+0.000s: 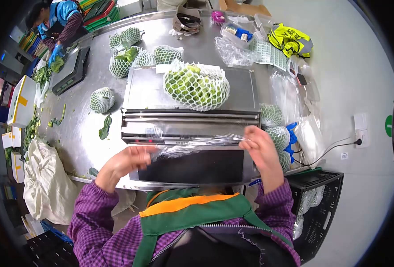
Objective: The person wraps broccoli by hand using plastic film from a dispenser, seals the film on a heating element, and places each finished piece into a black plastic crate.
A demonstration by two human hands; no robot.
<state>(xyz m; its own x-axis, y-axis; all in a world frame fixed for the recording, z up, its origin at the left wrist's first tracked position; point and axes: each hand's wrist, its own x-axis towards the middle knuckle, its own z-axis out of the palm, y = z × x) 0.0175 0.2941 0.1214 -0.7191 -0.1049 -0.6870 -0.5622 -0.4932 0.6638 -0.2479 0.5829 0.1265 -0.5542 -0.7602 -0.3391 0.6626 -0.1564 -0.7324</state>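
Observation:
A strip of clear cling film (201,146) is bunched and stretched between my two hands. My left hand (128,162) pinches its left end, and my right hand (260,144) grips the right end with curled fingers. Both hands are over the front of a film wrapping machine (190,120), above its black plate (192,167). On the machine's metal top, behind the film, sits a leafy green vegetable in a white foam net (197,86). Neither hand touches it.
More netted vegetables (168,54) lie behind the machine, with others (272,115) at its right. A scale (71,71) stands at left, where a co-worker's gloved hand (55,52) is near greens. A black crate (319,209) is at lower right; a white sack (48,182) hangs at left.

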